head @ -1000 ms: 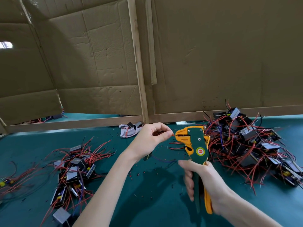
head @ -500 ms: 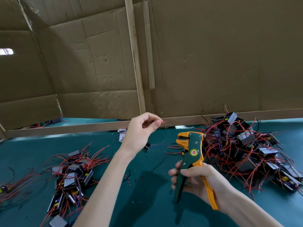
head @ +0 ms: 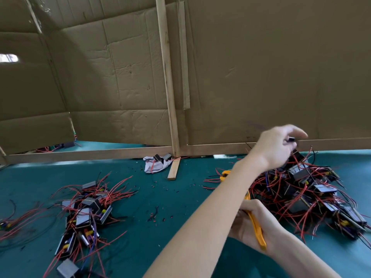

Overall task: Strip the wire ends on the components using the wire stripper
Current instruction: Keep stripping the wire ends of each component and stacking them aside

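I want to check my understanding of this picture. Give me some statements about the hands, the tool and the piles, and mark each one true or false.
1. The right hand grips the wire stripper. True.
2. The left hand is over the left pile. False: it is over the right pile of components.
3. A crumpled white cloth lies beside the foot of the wooden post. True.
4. The table is red. False: it is teal; the wires are red.
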`<state>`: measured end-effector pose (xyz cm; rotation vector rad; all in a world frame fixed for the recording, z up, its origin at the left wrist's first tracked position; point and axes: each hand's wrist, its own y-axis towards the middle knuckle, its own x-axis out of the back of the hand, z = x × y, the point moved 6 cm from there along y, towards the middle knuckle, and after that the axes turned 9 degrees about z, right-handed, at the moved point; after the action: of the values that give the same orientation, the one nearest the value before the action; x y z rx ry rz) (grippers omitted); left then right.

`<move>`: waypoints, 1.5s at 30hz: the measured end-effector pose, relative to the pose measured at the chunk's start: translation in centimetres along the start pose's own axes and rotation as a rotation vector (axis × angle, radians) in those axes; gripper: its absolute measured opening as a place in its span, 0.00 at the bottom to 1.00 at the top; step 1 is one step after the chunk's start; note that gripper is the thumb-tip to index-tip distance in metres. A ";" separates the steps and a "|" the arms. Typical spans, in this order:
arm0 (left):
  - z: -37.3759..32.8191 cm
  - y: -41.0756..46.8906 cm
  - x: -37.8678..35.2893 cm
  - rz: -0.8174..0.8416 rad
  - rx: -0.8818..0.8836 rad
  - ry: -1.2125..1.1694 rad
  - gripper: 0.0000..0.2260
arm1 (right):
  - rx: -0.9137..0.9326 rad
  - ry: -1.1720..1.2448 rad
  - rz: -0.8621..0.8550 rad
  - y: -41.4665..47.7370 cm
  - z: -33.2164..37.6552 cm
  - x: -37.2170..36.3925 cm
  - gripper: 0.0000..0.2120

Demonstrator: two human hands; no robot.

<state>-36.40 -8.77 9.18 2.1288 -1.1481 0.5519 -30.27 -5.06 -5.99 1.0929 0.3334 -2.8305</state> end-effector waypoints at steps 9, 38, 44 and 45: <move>6.2 -10.2 10.2 -0.110 0.273 0.276 0.12 | -0.034 0.053 -0.014 0.5 0.0 0.9 0.07; 14.7 -16.8 11.8 -0.298 0.449 -0.388 0.09 | 0.011 -0.010 -0.038 0.8 0.6 2.2 0.12; 17.5 -17.7 10.5 -0.526 0.639 -0.311 0.10 | 0.012 -0.041 -0.080 0.4 0.9 2.3 0.16; 17.8 -17.7 10.2 -0.503 0.651 -0.360 0.08 | 0.010 -0.042 -0.088 0.4 0.9 2.3 0.16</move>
<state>-14.96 -20.11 -3.01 3.0448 -0.5838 0.3346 -32.49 -5.65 -6.97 1.0448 0.3727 -2.9299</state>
